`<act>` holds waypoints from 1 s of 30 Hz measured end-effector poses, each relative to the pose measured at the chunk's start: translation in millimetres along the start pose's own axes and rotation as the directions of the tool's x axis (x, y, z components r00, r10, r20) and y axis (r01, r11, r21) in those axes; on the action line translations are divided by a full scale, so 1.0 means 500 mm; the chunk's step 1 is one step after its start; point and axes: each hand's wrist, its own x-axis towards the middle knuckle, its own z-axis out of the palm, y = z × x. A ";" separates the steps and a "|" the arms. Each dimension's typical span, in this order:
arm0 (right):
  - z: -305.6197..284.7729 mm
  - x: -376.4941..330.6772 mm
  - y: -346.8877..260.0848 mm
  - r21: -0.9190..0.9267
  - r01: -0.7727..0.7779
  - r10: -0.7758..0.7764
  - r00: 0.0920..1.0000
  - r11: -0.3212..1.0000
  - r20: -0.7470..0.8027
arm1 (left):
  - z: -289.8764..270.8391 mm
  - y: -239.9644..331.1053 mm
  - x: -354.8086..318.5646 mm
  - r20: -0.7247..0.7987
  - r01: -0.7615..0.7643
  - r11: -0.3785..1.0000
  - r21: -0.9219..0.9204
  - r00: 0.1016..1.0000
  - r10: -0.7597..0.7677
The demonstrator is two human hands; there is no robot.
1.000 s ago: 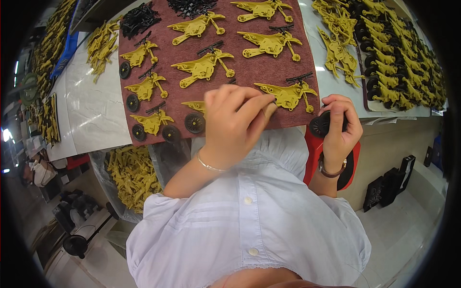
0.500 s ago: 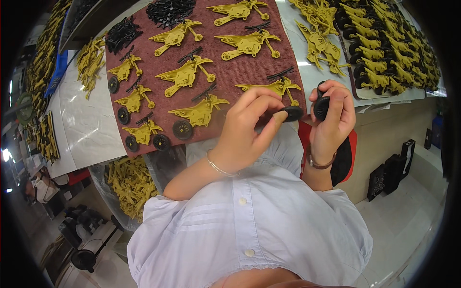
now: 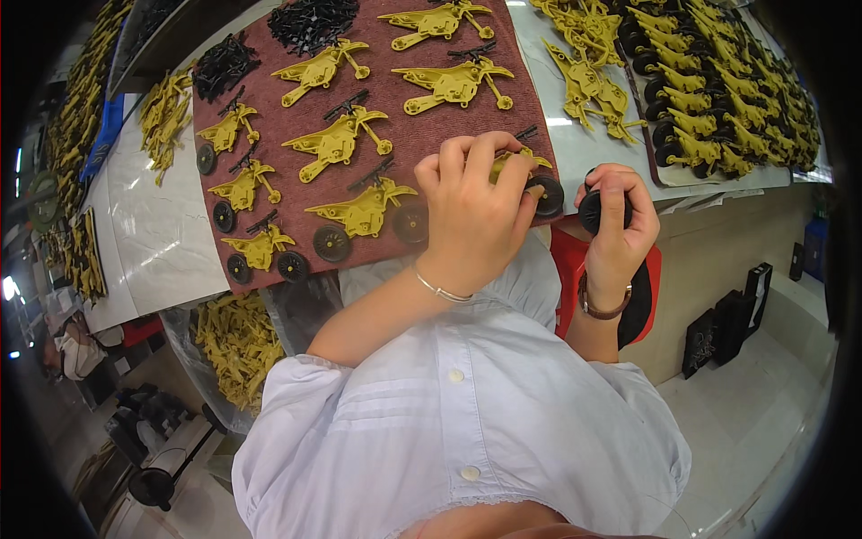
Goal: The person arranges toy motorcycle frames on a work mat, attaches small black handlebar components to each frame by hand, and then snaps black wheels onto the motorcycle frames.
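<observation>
At the right edge of the reddish-brown cloth, my left hand [image 3: 476, 202] is bent over a yellow toy motorbike body [image 3: 530, 163]. Its thumb and fingers are on a black spoked wheel [image 3: 547, 198] lying at the lower right end of that body. My fingers hide most of the body, and whether the wheel is seated cannot be made out. My right hand [image 3: 626, 220], raised just off the cloth's right side, is closed round another black wheel [image 3: 593, 213]; its fingers cover part of it. Left of my left wrist, a wheel [image 3: 410, 223] lies beside another yellow body [image 3: 368, 208].
Several yellow bodies with black handlebars lie in rows on the cloth [image 3: 269, 117]. Black parts [image 3: 314, 22] are heaped at its far edge. Bodies with wheels [image 3: 691, 117] fill a tray at far right. A bag of yellow parts [image 3: 238, 346] stands below the table, left; a red stool [image 3: 567, 269] right.
My left hand has brought its wheel down onto the cloth's edge at the yellow body, turning it flatter. My right hand has lowered a little, and its wheel now faces more towards me.
</observation>
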 end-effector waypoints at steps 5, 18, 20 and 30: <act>0.034 0.000 -0.010 -0.120 0.154 -0.145 0.986 0.981 0.077 | -0.029 -0.005 -0.009 0.078 -0.003 0.851 -0.526 0.996 0.052; 0.161 0.024 -0.067 0.048 0.274 -0.245 0.750 0.961 0.614 | -0.172 -0.075 -0.060 0.426 0.497 0.193 -0.846 0.848 -0.316; 0.181 0.025 -0.075 0.051 0.260 -0.230 0.722 0.964 0.652 | -0.189 -0.085 -0.073 0.404 0.474 0.136 -0.870 0.843 -0.355; 0.266 0.056 -0.104 0.120 0.057 -0.133 0.456 0.991 0.880 | -0.276 -0.164 -0.124 0.234 0.304 0.100 -0.947 0.870 -0.435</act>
